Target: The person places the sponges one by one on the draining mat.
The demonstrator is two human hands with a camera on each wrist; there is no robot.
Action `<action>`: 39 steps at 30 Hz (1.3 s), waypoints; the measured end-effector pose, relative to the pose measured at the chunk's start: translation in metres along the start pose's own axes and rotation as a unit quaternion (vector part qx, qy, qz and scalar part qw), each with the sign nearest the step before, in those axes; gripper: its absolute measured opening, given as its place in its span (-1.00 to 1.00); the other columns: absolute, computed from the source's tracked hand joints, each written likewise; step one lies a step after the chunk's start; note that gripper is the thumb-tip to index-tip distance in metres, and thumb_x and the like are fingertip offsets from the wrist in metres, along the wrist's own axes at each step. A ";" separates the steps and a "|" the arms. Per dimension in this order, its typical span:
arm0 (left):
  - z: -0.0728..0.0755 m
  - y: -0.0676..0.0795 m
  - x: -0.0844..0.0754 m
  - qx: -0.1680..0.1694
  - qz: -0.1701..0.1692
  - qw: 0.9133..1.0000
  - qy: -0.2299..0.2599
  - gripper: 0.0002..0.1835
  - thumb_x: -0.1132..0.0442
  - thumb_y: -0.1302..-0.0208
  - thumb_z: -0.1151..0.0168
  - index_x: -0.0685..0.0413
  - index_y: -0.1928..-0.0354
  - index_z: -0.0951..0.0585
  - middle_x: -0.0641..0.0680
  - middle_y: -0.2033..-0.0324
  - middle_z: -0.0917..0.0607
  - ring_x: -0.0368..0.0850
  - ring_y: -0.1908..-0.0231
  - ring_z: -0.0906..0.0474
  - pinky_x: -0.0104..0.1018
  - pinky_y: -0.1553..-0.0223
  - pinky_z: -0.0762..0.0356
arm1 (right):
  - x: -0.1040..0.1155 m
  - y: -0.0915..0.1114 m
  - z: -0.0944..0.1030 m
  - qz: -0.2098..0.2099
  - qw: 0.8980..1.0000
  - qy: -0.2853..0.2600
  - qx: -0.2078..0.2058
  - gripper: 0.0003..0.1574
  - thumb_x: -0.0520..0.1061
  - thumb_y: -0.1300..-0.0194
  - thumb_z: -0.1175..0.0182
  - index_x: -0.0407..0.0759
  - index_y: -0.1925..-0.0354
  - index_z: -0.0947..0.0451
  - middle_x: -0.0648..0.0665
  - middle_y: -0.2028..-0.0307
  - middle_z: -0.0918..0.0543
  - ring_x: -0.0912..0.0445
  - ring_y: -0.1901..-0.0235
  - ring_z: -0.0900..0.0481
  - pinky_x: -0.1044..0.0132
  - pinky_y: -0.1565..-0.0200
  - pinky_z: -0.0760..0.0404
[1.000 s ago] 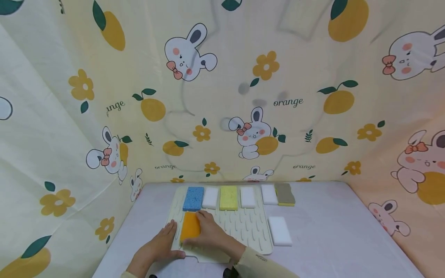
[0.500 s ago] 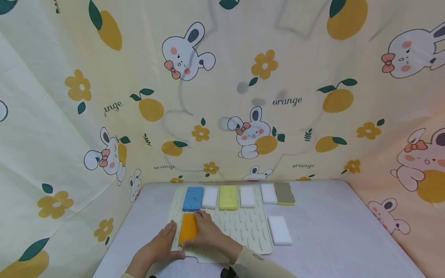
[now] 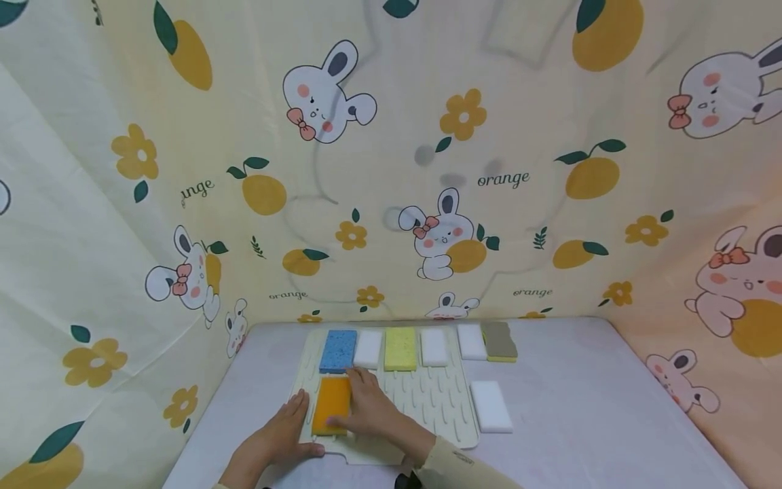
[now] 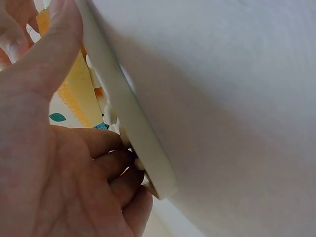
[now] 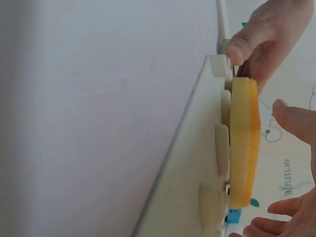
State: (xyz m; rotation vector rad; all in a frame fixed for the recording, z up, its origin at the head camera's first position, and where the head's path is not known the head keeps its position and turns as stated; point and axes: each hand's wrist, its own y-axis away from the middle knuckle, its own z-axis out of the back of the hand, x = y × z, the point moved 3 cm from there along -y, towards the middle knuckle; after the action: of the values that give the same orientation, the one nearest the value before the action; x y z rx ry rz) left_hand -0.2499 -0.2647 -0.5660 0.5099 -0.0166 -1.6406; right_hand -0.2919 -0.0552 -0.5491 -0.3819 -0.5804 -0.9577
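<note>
The orange sponge (image 3: 331, 402) lies face up on the left part of the ridged mat (image 3: 421, 411), nearer the mat's front edge than its back, with its paler yellow layer resting on the ridges. The right hand (image 3: 375, 406) is right over it, thumb and fingers spread apart; the right wrist view shows them clear of the sponge, so it is not clamped on anything. The left hand (image 3: 277, 432) is at the mat's front left corner, fingers extended against the left edge and thumb by the front edge; it touches the mat without closing round it, seemingly to steady it. Behind the orange sponge, along the mat's back edge from left to right, sit the blue sponge (image 3: 338, 351), a white block (image 3: 368, 349), the yellow sponge (image 3: 400, 349) and another white block (image 3: 434, 348). Just off the mat's right side, at the back, are a third white block (image 3: 472, 341) and the grey-topped sponge (image 3: 501, 341), with a fourth white block (image 3: 491, 407) nearer the front. The step in hand looks like settling the orange sponge at the left of a second row; the next move probably calls for a small nudge if its line needs it, then lifting the right hand away without dragging the sponge and reaching past the mat's right edge for another piece.
</note>
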 end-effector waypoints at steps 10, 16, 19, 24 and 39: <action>0.003 0.004 -0.004 0.004 0.001 1.000 0.014 0.35 -0.37 -0.07 -0.59 0.40 -0.63 -0.19 0.43 -0.64 -0.12 0.43 -0.61 -0.09 0.35 -0.56 -0.13 | -0.018 0.022 0.022 0.009 0.999 -0.036 -0.029 0.29 0.35 -0.33 -0.47 -0.22 -0.67 -0.12 -0.29 -0.61 -0.24 -0.19 -0.57 -0.28 -0.21 -0.48 -0.42; 0.005 0.005 -0.006 0.008 0.009 1.000 0.017 0.36 -0.39 -0.05 -0.59 0.39 -0.63 -0.18 0.41 -0.65 -0.13 0.40 -0.62 -0.09 0.33 -0.57 -0.12 | -0.030 0.032 0.033 0.013 0.998 -0.029 -0.047 0.26 0.28 -0.33 -0.50 -0.29 -0.65 -0.15 -0.33 -0.58 -0.29 -0.22 -0.55 -0.29 -0.23 -0.48 -0.41; 0.005 0.005 -0.008 0.009 0.011 1.000 0.018 0.37 -0.38 -0.03 -0.59 0.40 -0.63 -0.19 0.41 -0.64 -0.13 0.39 -0.62 -0.09 0.32 -0.58 -0.11 | -0.037 0.037 0.039 0.017 0.998 -0.028 -0.052 0.27 0.28 -0.33 -0.49 -0.31 -0.65 -0.14 -0.36 -0.57 -0.28 -0.25 -0.54 -0.30 -0.27 -0.45 -0.43; 0.005 0.004 -0.007 0.007 0.013 1.000 0.020 0.39 -0.38 -0.02 -0.60 0.40 -0.63 -0.18 0.41 -0.65 -0.12 0.38 -0.62 -0.08 0.31 -0.59 -0.10 | -0.048 0.045 0.050 0.017 0.997 -0.039 -0.058 0.27 0.30 -0.34 -0.48 -0.30 -0.65 -0.13 -0.37 -0.58 -0.26 -0.28 -0.55 -0.26 -0.32 -0.44 -0.42; 0.003 0.004 -0.007 0.009 0.012 1.000 0.014 0.37 -0.38 -0.04 -0.59 0.42 -0.62 -0.18 0.42 -0.64 -0.13 0.38 -0.63 -0.07 0.33 -0.59 -0.08 | -0.084 0.073 0.088 0.012 0.995 -0.036 -0.088 0.26 0.23 -0.30 -0.54 -0.36 -0.62 -0.17 -0.41 -0.54 -0.29 -0.35 -0.54 -0.25 -0.34 -0.44 -0.40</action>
State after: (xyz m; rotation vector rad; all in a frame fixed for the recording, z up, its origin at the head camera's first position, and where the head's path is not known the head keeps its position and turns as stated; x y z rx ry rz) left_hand -0.2467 -0.2593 -0.5593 0.5451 -0.0175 -1.6107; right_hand -0.2927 0.0859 -0.5360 -0.5822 -0.5567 -0.9790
